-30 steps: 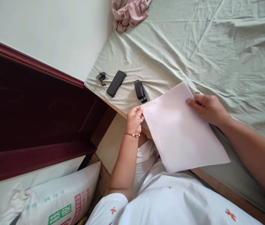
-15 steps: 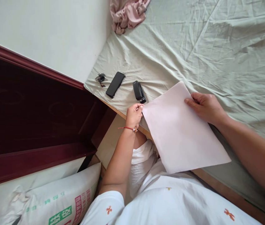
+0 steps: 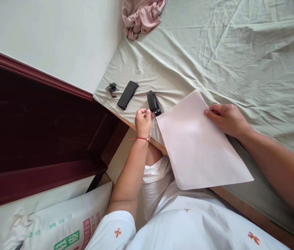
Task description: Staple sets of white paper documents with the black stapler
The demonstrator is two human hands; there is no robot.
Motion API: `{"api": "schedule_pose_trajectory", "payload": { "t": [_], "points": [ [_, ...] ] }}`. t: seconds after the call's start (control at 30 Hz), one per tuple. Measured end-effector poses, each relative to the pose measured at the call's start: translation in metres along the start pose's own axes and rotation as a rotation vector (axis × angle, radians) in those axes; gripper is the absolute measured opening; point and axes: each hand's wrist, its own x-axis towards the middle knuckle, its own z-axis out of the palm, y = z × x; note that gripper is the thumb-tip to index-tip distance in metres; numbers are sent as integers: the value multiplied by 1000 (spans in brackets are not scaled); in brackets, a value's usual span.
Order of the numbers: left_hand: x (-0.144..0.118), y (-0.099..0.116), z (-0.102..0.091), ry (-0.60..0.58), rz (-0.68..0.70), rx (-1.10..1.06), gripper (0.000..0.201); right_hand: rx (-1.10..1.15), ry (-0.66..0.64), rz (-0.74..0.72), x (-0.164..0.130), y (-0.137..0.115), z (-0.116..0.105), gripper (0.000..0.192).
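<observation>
My right hand [image 3: 226, 118] grips the upper right edge of a sheet of white paper [image 3: 201, 146], thumb on top and fingers underneath. The paper slants over the bed's edge and above my lap; I cannot tell whether it is one sheet or more. My left hand [image 3: 144, 121] is off the paper, its fingers curled together with nothing visible in them. It is close beside the near end of a black stapler [image 3: 153, 102], which lies on the bed sheet just beyond the paper's left corner. Whether the fingertips touch the stapler is unclear.
A black phone [image 3: 127, 95] and a small bunch of keys [image 3: 112, 88] lie on the green bed sheet [image 3: 188, 59]. Crumpled pink cloth [image 3: 143, 19] is at the back. A dark red wooden panel [image 3: 40, 118] stands left, with a white printed sack [image 3: 71, 215] below.
My left hand has let go of the paper's left corner and moved slightly left and up, toward the stapler. My right hand still holds the paper, which has shifted slightly left.
</observation>
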Motion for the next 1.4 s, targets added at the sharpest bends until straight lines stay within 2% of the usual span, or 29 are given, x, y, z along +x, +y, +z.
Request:
{"api": "schedule_pose_trajectory", "payload": {
  "t": [0.1, 0.27, 0.43, 0.87, 1.2, 1.4],
  "points": [
    [11, 6, 0, 40, -22, 9, 33, 98, -37, 45, 1, 2, -1, 25],
    [19, 25, 1, -161, -175, 44, 46, 299, -109, 144, 1, 4, -3, 21],
    [10, 31, -2, -218, -268, -14, 49, 343, -129, 200, 0, 2, -5, 19],
    [-17, 25, -14, -280, -248, -28, 55, 284, -148, 284, -6, -21, -12, 18],
    [-21, 26, -14, -290, -258, -58, 57, 343, -113, 287, 0, 0, -13, 16],
    [-23, 29, -12, -307, -271, -95, 57, 356, -93, 312, -1, -5, -15, 14]
  ]
}}
